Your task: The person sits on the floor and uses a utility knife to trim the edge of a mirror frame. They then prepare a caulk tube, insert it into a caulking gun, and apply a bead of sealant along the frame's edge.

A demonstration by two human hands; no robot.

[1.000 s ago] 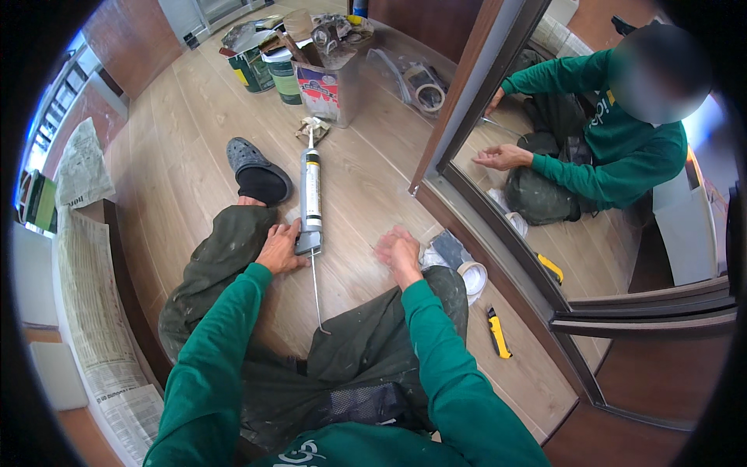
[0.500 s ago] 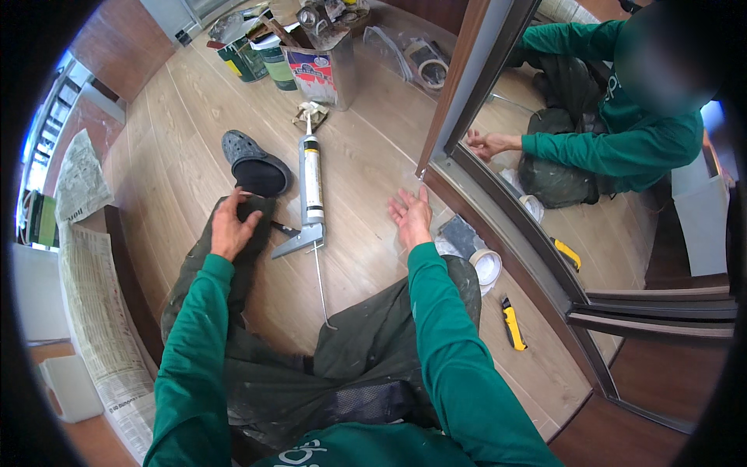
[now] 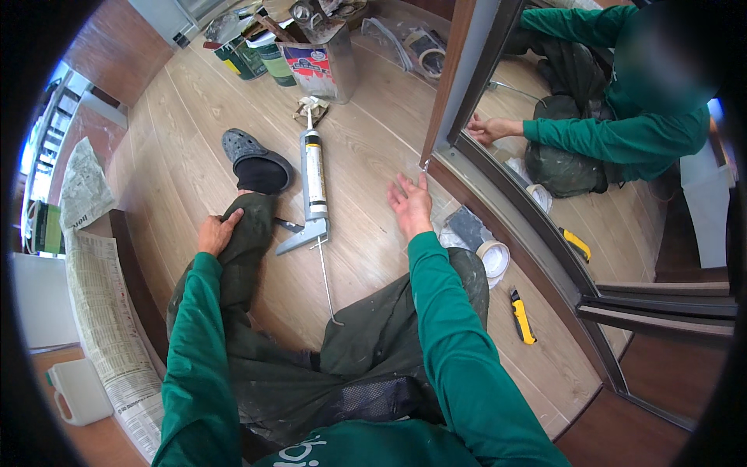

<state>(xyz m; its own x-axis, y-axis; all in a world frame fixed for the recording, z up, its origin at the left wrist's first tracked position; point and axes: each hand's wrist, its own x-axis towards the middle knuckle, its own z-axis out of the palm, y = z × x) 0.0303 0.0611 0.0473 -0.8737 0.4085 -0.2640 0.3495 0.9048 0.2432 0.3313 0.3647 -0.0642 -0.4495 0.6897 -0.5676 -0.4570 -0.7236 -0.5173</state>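
Observation:
My right hand [image 3: 411, 204] is palm up just above the floor, its fingers spread and slightly curled. One fingertip reaches the lower corner of the mirror's brown frame [image 3: 437, 159], where a small whitish spot shows; I cannot tell whether it touches. Resting on my trouser leg [image 3: 250, 226] below the knee, my left hand [image 3: 219, 233] has its thumb apart and holds nothing. Between my hands a caulking gun [image 3: 315, 229] lies on the floor, loaded with a white cartridge [image 3: 313, 175]. Its nozzle points away from me, over a crumpled, stained rag [image 3: 310, 113].
Right of my knee lie a grey flat piece [image 3: 467, 227], a roll of tape [image 3: 494, 258] and a yellow utility knife [image 3: 522, 317]. Cans and a metal tin [image 3: 317, 66] stand at the back. Newspaper [image 3: 117, 311] covers a ledge at left, near a white jug [image 3: 80, 391].
My left hand has come down onto the trouser leg and lies flatter. My right hand's fingers have stretched a little closer to the frame corner. The caulking gun stays on the floor.

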